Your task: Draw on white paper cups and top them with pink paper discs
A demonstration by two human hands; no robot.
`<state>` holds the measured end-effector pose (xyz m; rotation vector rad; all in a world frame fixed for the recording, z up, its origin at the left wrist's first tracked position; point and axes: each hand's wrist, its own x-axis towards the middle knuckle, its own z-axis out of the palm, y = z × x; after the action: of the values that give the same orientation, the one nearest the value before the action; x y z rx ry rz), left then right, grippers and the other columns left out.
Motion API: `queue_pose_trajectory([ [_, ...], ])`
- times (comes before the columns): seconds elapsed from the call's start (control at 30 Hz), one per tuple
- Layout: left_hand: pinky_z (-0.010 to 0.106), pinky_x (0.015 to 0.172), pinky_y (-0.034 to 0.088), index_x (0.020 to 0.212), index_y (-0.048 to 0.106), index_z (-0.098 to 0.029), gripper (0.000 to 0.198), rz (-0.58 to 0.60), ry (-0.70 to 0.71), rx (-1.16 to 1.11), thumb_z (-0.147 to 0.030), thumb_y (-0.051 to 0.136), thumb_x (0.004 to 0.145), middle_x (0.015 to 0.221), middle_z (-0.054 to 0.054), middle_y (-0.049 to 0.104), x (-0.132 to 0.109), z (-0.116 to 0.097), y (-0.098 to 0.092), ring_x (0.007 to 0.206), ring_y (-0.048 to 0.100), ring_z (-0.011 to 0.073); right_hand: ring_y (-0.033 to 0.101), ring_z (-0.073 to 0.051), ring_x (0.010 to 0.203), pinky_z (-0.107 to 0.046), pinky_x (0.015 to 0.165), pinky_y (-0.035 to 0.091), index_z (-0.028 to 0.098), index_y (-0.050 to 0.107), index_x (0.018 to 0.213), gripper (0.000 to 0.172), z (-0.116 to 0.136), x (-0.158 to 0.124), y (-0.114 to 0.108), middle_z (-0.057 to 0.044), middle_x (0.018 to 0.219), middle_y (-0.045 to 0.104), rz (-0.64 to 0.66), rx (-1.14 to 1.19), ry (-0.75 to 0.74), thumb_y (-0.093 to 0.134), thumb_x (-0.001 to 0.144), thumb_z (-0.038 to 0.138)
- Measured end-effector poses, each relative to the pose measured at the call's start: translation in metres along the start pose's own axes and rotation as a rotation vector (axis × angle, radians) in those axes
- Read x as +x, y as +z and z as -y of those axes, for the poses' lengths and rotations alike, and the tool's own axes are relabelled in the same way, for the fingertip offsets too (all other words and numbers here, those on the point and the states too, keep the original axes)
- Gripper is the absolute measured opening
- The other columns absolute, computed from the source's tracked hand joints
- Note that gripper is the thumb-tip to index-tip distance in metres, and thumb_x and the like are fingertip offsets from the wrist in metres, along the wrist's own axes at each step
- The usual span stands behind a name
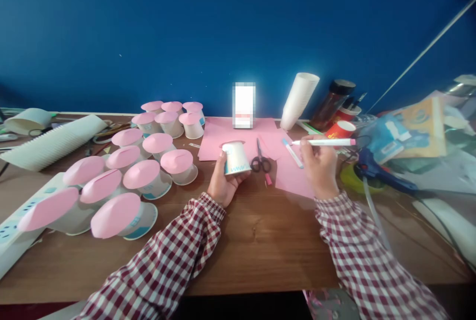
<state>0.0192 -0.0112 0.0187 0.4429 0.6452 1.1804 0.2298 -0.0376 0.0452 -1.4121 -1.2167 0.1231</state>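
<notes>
My left hand [225,181] is closed round an upside-down white paper cup [235,156] with blue zigzag marks near its rim. A white marker [330,142] with a pink end is pinched in my right hand [320,163], its tip pointing left toward the cup but apart from it. Under that tip a second marker, blue and white [292,153], lies on pink paper [293,178]. Dark-handled scissors [261,161] rest just right of the cup. To the left stand several upturned paper cups topped with pink paper cones [142,174].
A stack of white cups [300,99] leans at the back, another stack [55,144] lies at the left beside a power strip [26,216]. On the right are a dark bottle [330,104], a red cup [340,131], a blue glue gun [383,171] and plastic packets [405,131].
</notes>
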Motion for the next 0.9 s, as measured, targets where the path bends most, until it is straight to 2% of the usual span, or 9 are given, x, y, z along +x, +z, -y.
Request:
queue_pose_trajectory([
  [0.07, 0.032, 0.067, 0.056, 0.111, 0.058, -0.014, 0.043, 0.017, -0.001, -0.004, -0.047, 0.052, 0.085, 0.087, 0.007, 0.065, -0.002, -0.001, 0.0, 0.077, 0.064, 0.0181, 0.055, -0.013, 0.059, -0.028, 0.056, 0.047, 0.018, 0.058, 0.089, 0.02, -0.001, 0.003, -0.005, -0.002, 0.072, 0.06, -0.063, 0.034, 0.013, 0.055, 0.086, 0.038],
  [0.13, 0.032, 0.067, 0.055, 0.111, 0.059, -0.014, 0.045, 0.103, -0.029, 0.01, -0.049, 0.055, 0.083, 0.089, 0.008, 0.066, -0.006, -0.001, 0.0, 0.078, 0.064, 0.0189, 0.057, -0.014, 0.061, -0.028, 0.058, 0.048, 0.018, 0.057, 0.093, 0.02, -0.002, 0.003, -0.007, -0.002, 0.074, 0.061, -0.112, 0.072, 0.029, 0.055, 0.086, 0.037],
  [0.3, 0.03, 0.063, 0.05, 0.101, 0.064, -0.008, 0.058, 0.591, -0.316, 0.225, -0.058, 0.066, 0.071, 0.081, 0.012, 0.066, -0.018, 0.004, -0.006, 0.07, 0.063, 0.0193, 0.057, -0.014, 0.061, -0.029, 0.059, 0.048, 0.018, 0.056, 0.096, 0.021, -0.013, 0.006, -0.009, -0.002, 0.073, 0.06, -0.092, 0.064, 0.047, 0.049, 0.088, 0.037],
  [0.37, 0.025, 0.059, 0.045, 0.095, 0.065, -0.007, 0.056, 0.707, -0.38, 0.322, -0.057, 0.068, 0.07, 0.076, 0.011, 0.064, -0.019, 0.007, -0.01, 0.065, 0.06, 0.0156, 0.056, -0.014, 0.059, -0.029, 0.058, 0.047, 0.018, 0.056, 0.092, 0.019, -0.018, 0.01, -0.013, -0.002, 0.07, 0.059, -0.129, -0.011, 0.036, 0.049, 0.088, 0.035],
  [0.47, 0.022, 0.056, 0.04, 0.091, 0.066, -0.007, 0.054, 0.776, -0.397, 0.398, -0.057, 0.066, 0.071, 0.076, 0.009, 0.062, -0.018, 0.008, -0.012, 0.062, 0.056, 0.0121, 0.054, -0.016, 0.057, -0.03, 0.058, 0.045, 0.018, 0.055, 0.077, 0.019, -0.024, 0.017, -0.023, -0.003, 0.065, 0.059, -0.162, -0.143, 0.08, 0.05, 0.086, 0.034],
  [0.57, 0.021, 0.054, 0.038, 0.09, 0.067, -0.008, 0.054, 0.842, -0.424, 0.44, -0.058, 0.065, 0.071, 0.073, 0.007, 0.061, -0.017, 0.007, -0.012, 0.059, 0.053, 0.0106, 0.055, -0.018, 0.059, -0.031, 0.059, 0.044, 0.018, 0.055, 0.071, 0.023, -0.025, 0.019, -0.027, -0.004, 0.064, 0.06, -0.064, -0.264, 0.109, 0.053, 0.083, 0.038],
  [0.7, 0.022, 0.055, 0.038, 0.094, 0.067, -0.009, 0.058, 0.901, -0.462, 0.512, -0.061, 0.065, 0.069, 0.073, 0.007, 0.06, -0.017, 0.003, -0.011, 0.061, 0.052, 0.0113, 0.06, -0.019, 0.064, -0.031, 0.063, 0.046, 0.016, 0.062, 0.081, 0.028, -0.024, 0.014, -0.022, -0.006, 0.072, 0.066, 0.136, -0.283, 0.11, 0.054, 0.082, 0.042],
  [0.8, 0.023, 0.057, 0.039, 0.099, 0.066, -0.01, 0.061, 0.904, -0.436, 0.548, -0.063, 0.063, 0.07, 0.077, 0.008, 0.06, -0.017, 0.001, -0.012, 0.063, 0.052, 0.0122, 0.063, -0.022, 0.073, -0.031, 0.068, 0.047, 0.016, 0.064, 0.092, 0.029, -0.025, 0.01, -0.016, -0.009, 0.081, 0.069, 0.174, -0.34, 0.087, 0.052, 0.083, 0.041],
  [0.9, 0.023, 0.057, 0.039, 0.101, 0.066, -0.009, 0.065, 0.92, -0.414, 0.585, -0.067, 0.059, 0.07, 0.078, 0.009, 0.06, -0.016, 0.002, -0.013, 0.064, 0.051, 0.0124, 0.064, -0.024, 0.075, -0.032, 0.067, 0.046, 0.018, 0.065, 0.091, 0.027, -0.027, 0.007, -0.013, -0.009, 0.08, 0.069, 0.217, -0.498, 0.082, 0.052, 0.082, 0.04],
])
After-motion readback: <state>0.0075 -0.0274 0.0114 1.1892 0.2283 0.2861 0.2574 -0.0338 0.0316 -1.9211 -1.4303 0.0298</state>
